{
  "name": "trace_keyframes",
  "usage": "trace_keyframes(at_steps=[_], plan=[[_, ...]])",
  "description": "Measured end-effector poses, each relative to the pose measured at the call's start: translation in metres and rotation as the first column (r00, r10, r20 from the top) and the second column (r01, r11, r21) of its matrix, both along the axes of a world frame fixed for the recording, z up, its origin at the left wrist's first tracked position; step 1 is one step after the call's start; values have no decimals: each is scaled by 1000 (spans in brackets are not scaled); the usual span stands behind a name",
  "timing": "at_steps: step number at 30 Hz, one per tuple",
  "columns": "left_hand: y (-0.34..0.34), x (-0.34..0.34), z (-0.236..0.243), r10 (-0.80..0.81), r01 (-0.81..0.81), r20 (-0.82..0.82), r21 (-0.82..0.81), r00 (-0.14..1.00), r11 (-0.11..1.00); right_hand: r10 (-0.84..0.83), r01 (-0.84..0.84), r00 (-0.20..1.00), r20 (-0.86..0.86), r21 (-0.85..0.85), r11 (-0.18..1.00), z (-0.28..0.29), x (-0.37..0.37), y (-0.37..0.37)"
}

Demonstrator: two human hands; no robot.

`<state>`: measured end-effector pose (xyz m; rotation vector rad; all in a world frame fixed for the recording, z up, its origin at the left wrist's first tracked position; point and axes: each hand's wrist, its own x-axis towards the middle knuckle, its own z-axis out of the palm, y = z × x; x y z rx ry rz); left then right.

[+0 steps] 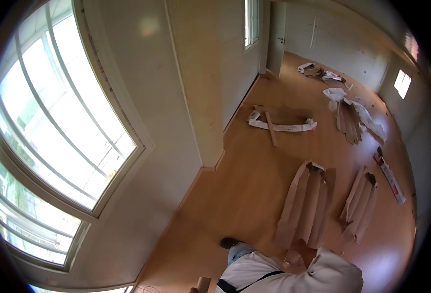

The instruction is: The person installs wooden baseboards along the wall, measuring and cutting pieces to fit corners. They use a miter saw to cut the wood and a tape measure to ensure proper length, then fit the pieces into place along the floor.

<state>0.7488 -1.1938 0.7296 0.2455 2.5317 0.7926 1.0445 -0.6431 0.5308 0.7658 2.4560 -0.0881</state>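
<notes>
At the lower edge my left hand (193, 290) barely shows, its fingers round the end of a flat brown strip (204, 283), which may be cardboard or wood. My right arm, in a white sleeve, bends across the lower middle. My right hand (302, 251) is at the near end of a long opened cardboard box (307, 205) lying on the floor. Its fingers are in shadow, so whether they grip the cardboard is unclear. My shoe (229, 242) and a bit of blue jeans show beside the white shirt.
A second opened cardboard box (360, 200) and a narrow white-and-red carton (390, 177) lie to the right. Farther off are a white packaging strip (288, 128) with a wooden slat (271, 129) across it, and torn wrapping (357, 115). A barred window (54, 107) fills the left wall.
</notes>
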Motion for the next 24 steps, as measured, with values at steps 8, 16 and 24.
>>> trace_keyframes(at_steps=[8,16,24], plan=[[72,-49,6,-154,162,103,-71,983,984,10,-296,693,-721,-271,916,-73,6,4],[54,-17,47,16,-2,228,-59,973,998,-456,81,856,-245,-807,585,150,-252,-69],[-53,130,-55,151,-110,239,-177,959,978,-411,260,907,-89,-649,715,108,-250,4]])
